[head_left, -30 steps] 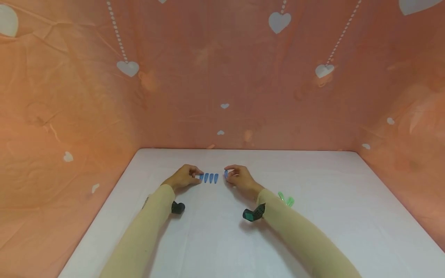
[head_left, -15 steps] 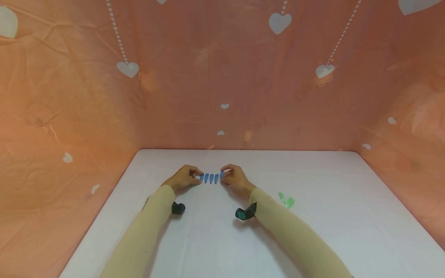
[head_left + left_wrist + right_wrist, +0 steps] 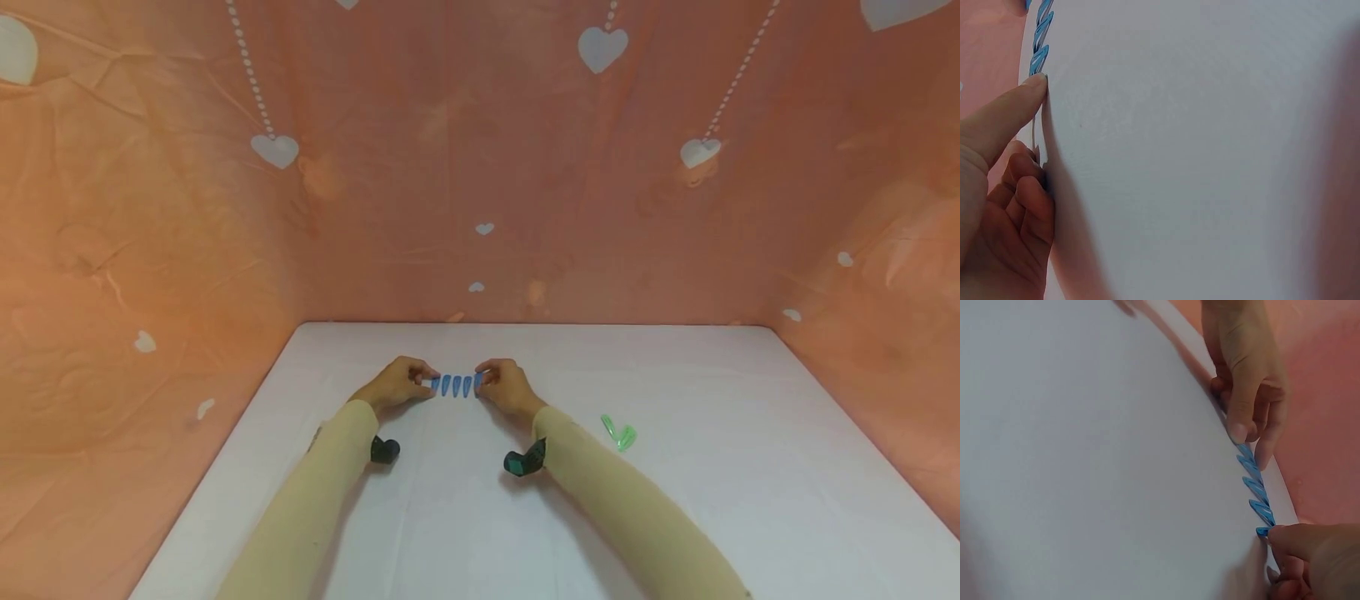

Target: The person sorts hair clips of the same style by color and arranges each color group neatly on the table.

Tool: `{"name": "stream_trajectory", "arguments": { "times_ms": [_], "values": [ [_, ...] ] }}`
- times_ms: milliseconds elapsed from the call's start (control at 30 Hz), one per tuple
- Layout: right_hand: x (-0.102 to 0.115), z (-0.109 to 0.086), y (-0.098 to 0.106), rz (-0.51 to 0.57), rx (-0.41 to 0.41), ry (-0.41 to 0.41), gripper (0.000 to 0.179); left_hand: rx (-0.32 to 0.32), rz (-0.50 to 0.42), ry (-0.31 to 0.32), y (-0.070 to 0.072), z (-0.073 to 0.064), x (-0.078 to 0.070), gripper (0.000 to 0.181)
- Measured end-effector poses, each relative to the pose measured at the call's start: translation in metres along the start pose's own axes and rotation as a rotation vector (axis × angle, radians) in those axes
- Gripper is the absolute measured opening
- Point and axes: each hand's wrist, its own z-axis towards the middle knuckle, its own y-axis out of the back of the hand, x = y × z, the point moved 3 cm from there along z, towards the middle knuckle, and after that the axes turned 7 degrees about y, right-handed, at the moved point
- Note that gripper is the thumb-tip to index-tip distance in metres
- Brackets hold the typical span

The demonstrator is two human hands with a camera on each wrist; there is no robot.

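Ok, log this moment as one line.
left hand: holds left-end blue clip | right hand: holds right-end blue clip | three blue clips: in row between | green V-shape: on white table, right side

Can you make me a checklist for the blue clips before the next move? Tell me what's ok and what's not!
1. Left hand on the left-end blue clip: ok, it pinches it.
2. Three middle blue clips side by side: ok, small gaps show in the head view.
3. Right-end blue clip flat on the table: cannot tell, the right hand partly covers it.
4. Right hand free for another clip: not ok, it pinches the right-end blue clip.
5. Green clips away from both hands: ok, they lie off to the right.
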Motion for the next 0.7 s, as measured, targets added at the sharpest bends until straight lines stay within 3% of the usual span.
{"name": "stream_trajectory", "arguments": {
  "times_ms": [367,700],
  "values": [
    [0.0008,0.0006,0.0008,-0.128,0.044,-0.002,0.033,0.000,0.031,-0.022,-0.0004,-0.0002,-0.0017,0.034],
    [0.0011,0.0012,0.0001,-0.119,0.058,-0.036,0.030,0.001,0.029,-0.011,0.0008,0.0005,0.0011,0.034]
  ]
}}
